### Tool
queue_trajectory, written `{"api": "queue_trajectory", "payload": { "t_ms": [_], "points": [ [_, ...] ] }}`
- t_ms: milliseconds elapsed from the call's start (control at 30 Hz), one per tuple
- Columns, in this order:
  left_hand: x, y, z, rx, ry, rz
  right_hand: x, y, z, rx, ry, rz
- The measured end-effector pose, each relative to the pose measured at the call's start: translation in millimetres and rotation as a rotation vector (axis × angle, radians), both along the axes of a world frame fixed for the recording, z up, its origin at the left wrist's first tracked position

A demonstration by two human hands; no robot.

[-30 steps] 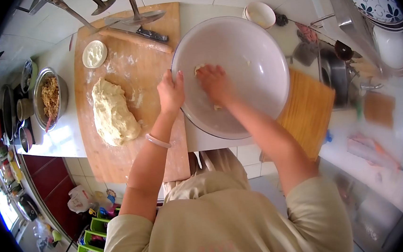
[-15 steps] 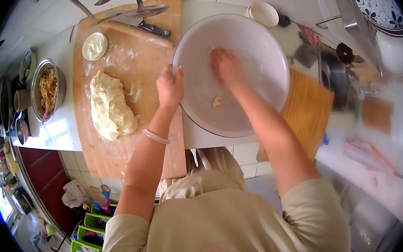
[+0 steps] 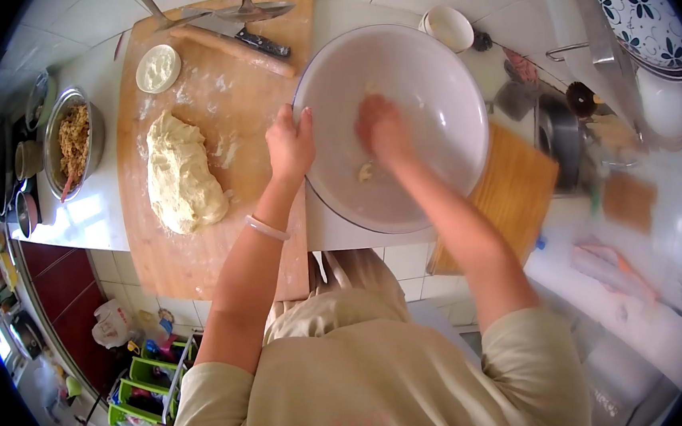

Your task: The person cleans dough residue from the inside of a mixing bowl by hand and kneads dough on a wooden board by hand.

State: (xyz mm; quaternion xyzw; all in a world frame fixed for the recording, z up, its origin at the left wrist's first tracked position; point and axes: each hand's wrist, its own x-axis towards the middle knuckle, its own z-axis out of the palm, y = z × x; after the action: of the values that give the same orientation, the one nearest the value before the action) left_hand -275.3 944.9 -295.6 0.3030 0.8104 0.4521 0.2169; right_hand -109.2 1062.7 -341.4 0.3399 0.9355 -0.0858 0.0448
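A large pale mixing bowl with a dark rim stands on the counter. My left hand grips its left rim, thumb up. Inside the bowl, my right hand presses against the inner surface, smeared by motion, so its fingers do not show clearly. A small scrap of dough lies in the bowl just below that hand, and a fainter smear sits above it. To the left, a big lump of dough rests on the floured wooden board.
On the board lie a rolling pin, a knife and a small dish of flour. A metal bowl of filling stands far left. Behind the mixing bowl is a white cup; a second wooden board is at right.
My right hand has moved slightly down inside the bowl, nearer the dough scrap. My left hand stays on the rim. The whole view has shifted a little.
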Motion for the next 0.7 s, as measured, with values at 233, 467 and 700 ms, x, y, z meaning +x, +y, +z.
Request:
{"api": "queue_trajectory", "payload": {
  "t_ms": [233,467,700],
  "points": [
    [-2,0,1,0.027,-0.079,-0.006,27,-11,9,0.039,0.128,0.112],
    [-1,0,1,0.017,-0.055,-0.002,75,14,-7,0.051,0.153,-0.395],
    [-1,-1,0,0.004,-0.095,-0.015,-10,1,-37,0.029,0.395,-0.396]
  ]
}}
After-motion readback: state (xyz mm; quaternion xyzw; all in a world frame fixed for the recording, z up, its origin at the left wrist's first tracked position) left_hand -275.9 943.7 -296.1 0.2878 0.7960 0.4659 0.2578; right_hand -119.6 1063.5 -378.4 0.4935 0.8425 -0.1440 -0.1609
